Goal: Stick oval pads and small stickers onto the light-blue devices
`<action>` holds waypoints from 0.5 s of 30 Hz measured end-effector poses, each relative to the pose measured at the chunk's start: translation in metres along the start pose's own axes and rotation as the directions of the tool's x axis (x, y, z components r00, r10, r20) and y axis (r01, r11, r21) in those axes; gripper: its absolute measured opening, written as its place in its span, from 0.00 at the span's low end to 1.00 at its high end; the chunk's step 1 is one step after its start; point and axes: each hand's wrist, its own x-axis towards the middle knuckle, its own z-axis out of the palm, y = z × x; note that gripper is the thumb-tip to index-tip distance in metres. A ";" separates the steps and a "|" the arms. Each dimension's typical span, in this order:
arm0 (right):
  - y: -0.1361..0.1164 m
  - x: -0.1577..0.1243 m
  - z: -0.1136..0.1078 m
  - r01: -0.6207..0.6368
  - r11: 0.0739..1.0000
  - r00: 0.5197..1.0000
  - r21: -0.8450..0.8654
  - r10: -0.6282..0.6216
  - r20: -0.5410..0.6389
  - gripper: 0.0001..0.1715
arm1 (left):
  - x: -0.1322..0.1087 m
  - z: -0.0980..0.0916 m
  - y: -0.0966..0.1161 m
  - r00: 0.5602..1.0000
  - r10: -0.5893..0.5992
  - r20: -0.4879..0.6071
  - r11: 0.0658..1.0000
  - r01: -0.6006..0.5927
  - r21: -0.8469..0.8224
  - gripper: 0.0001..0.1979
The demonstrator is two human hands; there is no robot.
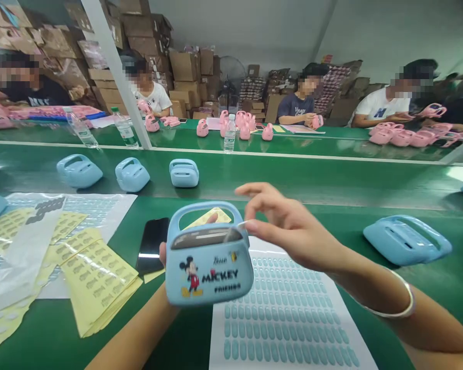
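Upright in the middle is a light-blue handled case (210,275) with a Mickey Mouse print and a dark glossy strip (200,237) below its handle. My left hand (163,253) is closed around it from behind, most of its fingers hidden by the case. At the upper right corner of the strip, my right hand (289,221) pinches a thin clear film (233,234) between thumb and forefinger. The film seems to lie partly over the strip; its exact extent is unclear. Below lies a white sheet (289,308) with rows of oblong teal stickers.
A black phone (153,244) and yellow sticker sheets (96,277) lie at left. Several blue cases stand along the belt (293,177), including one (184,173) behind the phone; another case (407,240) lies at right. Co-workers (303,103) sit across with pink cases (245,123) and bottles (229,134).
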 end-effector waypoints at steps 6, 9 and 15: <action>0.021 -0.028 0.006 0.199 0.914 0.965 -0.354 -0.246 -0.092 0.04 | 0.019 0.002 0.000 0.991 0.050 -0.126 0.981 -0.073 -0.181 0.39; 0.039 -0.021 0.013 0.162 0.909 0.980 -0.383 -0.194 -0.046 0.04 | 0.024 -0.008 -0.013 0.967 0.013 -0.254 0.970 -0.074 -0.232 0.40; 0.066 -0.001 0.020 0.068 0.939 0.998 -0.336 -0.068 0.011 0.04 | 0.023 -0.010 -0.021 0.889 -0.052 -0.454 0.966 -0.070 -0.248 0.41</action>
